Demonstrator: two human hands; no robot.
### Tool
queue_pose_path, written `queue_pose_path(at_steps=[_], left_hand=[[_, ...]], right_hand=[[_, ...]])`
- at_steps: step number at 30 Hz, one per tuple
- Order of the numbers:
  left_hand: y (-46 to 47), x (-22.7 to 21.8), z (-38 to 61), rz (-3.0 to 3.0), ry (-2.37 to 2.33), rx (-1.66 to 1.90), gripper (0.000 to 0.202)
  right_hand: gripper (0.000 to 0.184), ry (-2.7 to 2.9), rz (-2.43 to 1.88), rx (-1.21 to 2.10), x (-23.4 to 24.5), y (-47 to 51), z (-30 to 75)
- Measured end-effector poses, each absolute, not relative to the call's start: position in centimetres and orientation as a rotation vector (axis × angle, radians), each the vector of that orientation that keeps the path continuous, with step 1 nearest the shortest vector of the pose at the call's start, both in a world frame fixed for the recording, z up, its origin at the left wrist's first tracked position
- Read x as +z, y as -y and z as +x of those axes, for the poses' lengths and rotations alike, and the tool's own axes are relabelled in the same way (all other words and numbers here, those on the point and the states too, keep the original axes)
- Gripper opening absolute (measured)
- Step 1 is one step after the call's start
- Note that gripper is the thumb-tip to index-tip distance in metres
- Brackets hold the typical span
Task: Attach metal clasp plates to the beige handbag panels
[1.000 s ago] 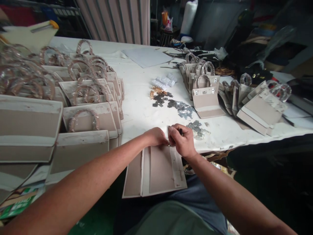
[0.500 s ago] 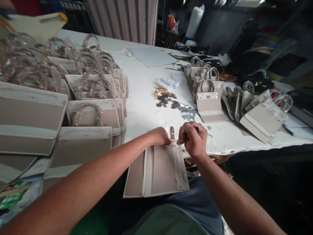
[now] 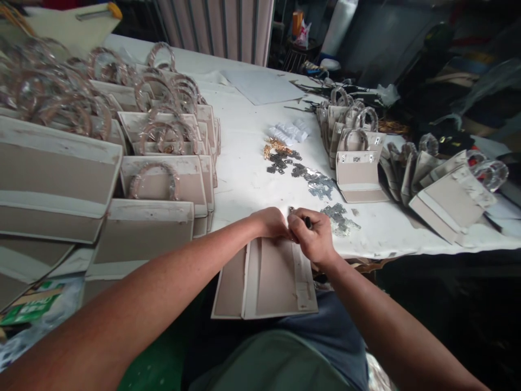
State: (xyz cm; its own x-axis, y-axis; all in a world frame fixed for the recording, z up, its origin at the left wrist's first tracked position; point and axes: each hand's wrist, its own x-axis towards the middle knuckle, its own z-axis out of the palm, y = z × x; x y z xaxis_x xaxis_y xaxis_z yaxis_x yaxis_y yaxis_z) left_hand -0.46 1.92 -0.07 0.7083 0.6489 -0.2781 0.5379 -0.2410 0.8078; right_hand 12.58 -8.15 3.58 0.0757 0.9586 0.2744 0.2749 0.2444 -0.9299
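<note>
A flat beige bag panel point(image 3: 266, 279) with a white flap strip lies half on my lap, its top edge against the table's front edge. My left hand point(image 3: 272, 224) is closed on that top edge, pinching it. My right hand point(image 3: 313, 237) is closed round a thin dark tool whose tip shows above the knuckles, right beside my left hand at the panel's top. A small metal clasp piece sits between the two hands, mostly hidden by them.
The white table point(image 3: 244, 179) carries piles of small silver fittings point(image 3: 340, 217), dark and gold fittings point(image 3: 280, 155) and white packets point(image 3: 288, 130). Rows of beige bags with wrapped handles point(image 3: 163, 157) stand at left; more bags point(image 3: 358, 157) stand at right. Clutter lies behind.
My right hand has come back left against my left hand, hiding the small metal clasp that showed half a second ago. The view has shifted slightly down and right.
</note>
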Motion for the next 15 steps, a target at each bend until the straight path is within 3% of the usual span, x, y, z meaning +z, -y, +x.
queue_pose_path(at_steps=[6, 15], left_hand=[[-1.3, 0.3, -1.4, 1.952, -0.994, -0.047, 0.028], [-1.3, -0.3, -1.3, 1.948, -0.998, 0.022, 0.029]], right_hand=[[0.039, 1.156, -1.071, 0.778, 4.5, 8.3, 13.5], [0.042, 1.231, -1.047, 0.799, 3.9, 8.6, 12.7]])
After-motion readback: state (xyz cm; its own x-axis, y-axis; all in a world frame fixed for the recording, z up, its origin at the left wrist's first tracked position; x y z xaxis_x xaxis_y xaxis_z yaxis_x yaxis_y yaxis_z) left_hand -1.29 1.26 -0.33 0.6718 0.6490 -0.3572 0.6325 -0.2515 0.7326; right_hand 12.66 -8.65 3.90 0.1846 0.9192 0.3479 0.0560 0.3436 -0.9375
